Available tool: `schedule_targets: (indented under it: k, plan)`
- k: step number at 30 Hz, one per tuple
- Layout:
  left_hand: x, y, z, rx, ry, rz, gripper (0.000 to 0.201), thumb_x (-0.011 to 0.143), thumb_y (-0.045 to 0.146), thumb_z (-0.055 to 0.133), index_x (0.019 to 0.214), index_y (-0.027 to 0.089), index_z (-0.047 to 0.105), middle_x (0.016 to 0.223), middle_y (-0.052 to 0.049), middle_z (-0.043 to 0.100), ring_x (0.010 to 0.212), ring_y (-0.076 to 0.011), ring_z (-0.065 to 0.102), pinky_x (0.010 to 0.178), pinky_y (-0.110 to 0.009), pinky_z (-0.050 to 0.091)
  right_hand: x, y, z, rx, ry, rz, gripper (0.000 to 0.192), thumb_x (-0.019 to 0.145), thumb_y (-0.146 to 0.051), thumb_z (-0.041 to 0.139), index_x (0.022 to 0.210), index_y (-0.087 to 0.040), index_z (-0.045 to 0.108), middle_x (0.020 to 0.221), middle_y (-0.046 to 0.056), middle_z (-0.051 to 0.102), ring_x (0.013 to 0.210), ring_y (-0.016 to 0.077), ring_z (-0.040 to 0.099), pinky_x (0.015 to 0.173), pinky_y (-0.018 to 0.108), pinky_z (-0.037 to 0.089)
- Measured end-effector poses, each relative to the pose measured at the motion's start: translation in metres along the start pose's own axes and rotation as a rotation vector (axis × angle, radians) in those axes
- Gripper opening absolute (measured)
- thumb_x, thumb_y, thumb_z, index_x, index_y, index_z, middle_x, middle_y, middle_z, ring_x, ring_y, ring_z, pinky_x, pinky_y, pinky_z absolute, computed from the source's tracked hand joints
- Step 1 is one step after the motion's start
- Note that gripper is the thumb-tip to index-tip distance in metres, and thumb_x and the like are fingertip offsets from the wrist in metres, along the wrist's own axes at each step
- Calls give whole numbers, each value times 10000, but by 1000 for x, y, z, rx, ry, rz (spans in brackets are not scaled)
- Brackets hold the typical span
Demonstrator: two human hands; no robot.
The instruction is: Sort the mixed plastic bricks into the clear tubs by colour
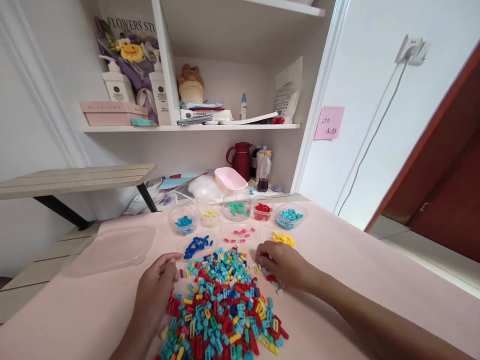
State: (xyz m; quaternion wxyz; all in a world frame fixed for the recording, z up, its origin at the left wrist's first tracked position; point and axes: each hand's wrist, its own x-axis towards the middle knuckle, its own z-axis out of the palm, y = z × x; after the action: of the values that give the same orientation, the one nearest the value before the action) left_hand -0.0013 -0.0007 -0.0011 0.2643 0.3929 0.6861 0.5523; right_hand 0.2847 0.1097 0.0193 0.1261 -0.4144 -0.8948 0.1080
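Note:
A heap of small mixed bricks [221, 305], red, teal, yellow and blue, lies on the pink table [356, 270] in front of me. My left hand [155, 287] rests at the heap's left edge, fingers curled loosely, nothing visibly held. My right hand [281, 262] lies at the heap's upper right edge with fingers bent down onto a few loose bricks; whether it grips one is hidden. Beyond the heap sit sorted groups: dark blue bricks [197, 245], pink bricks [240, 234] and yellow bricks [284, 239].
A row of clear cups holds sorted bricks: blue [183, 222], yellow [209, 215], green [237, 209], red [262, 210], teal [289, 216]. A clear lid [112, 247] lies at left. Behind are a pink tub [229, 179], a red jug [241, 159] and shelves.

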Motion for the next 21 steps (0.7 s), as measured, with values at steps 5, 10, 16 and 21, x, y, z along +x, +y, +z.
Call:
schedule_targets:
  k: [5,10,16,21]
  plan:
    - [-1,3,2,-17,7,-25,397,740,413,535,1066,205,628,555,66,481,464,-100,367,438,-210,281,18,3,3,84,139,-50,265,895,-181,407,1002,-246,641,1007,44,631,849,170,601,735,272,430]
    - [0,2,3,-19,3,-30,389,742,410,546,1064,209,632,566,64,492,473,-93,366,443,-202,283,24,7,18,13,137,-167,334,934,-254,385,1210,-293,568,1009,70,603,887,188,582,743,288,450]
    - [-2,3,2,2,-4,-31,384,746,429,559,1058,219,639,572,65,485,477,-89,368,443,-194,296,25,3,21,-143,108,-200,413,879,-205,473,1267,-340,519,992,74,574,819,196,547,617,258,417]
    - [-1,2,2,39,-26,-38,412,737,467,574,1067,229,638,588,67,479,465,-82,364,424,-191,290,23,2,15,-22,104,-195,321,896,-254,477,1182,-346,592,978,68,568,815,194,551,625,268,430]
